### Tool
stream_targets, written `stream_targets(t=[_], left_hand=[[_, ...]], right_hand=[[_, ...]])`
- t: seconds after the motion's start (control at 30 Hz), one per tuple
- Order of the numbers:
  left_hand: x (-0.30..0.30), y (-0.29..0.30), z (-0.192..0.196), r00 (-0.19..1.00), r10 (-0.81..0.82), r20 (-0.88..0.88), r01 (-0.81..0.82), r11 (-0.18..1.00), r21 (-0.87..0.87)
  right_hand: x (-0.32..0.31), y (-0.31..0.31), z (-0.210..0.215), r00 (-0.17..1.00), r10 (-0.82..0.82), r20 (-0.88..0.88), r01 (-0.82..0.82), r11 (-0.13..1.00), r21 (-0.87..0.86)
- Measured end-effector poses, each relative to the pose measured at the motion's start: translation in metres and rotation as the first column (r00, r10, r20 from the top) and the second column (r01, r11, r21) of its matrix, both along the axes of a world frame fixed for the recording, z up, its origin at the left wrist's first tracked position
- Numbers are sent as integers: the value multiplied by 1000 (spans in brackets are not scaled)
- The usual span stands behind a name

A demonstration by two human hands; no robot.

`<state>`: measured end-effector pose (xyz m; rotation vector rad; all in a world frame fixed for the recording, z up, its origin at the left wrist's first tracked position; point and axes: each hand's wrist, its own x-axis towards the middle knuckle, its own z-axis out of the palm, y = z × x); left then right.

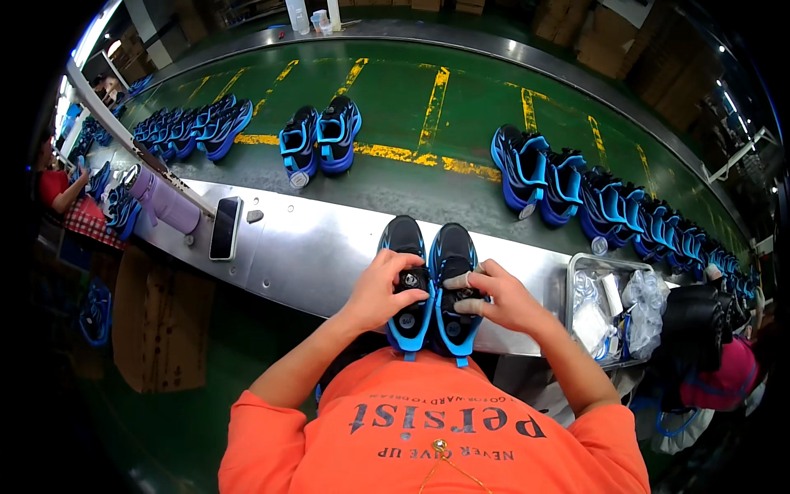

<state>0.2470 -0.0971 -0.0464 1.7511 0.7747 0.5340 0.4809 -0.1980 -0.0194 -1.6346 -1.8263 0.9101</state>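
Note:
Two black sneakers with blue edging stand side by side in front of me, heels toward my body. My left hand (377,290) grips the left sneaker (403,235) around its tongue, thumb and fingers on either side of a round dial. On the right sneaker (453,245), my right hand (504,296) holds the tongue area in the same way, fingers bent. Pale coverings wrap its thumb and a fingertip. Both shoes rest at the near edge of a metal ledge (329,243), and their collars open toward me. The fingers partly hide both tongues.
Beyond the ledge runs a green conveyor belt (395,90) with yellow marks. It carries a sneaker pair (336,136) and rows of sneakers (522,169) left and right. A phone (225,229), purple bottle (169,202) and tray (569,309) flank me. Another person (62,189) sits far left.

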Motion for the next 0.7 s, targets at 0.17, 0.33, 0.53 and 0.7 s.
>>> stream_targets(t=[0.17, 0.33, 0.53, 0.7], left_hand=[[-2, 14, -21, 988, -148, 39, 151, 986, -74], [8, -1, -1, 983, 47, -177, 13, 945, 326], [7, -2, 0, 996, -3, -94, 21, 981, 195], [13, 0, -16, 993, 9, -120, -8, 1000, 10]], right_hand=[[4, -5, -3, 998, -22, 53, 19, 999, 47], [16, -4, -10, 995, 63, -78, -55, 994, 93], [7, -7, -7, 993, -82, 82, 83, 997, -2], [14, -4, -17, 1000, -15, -20, 15, 1000, 7]])
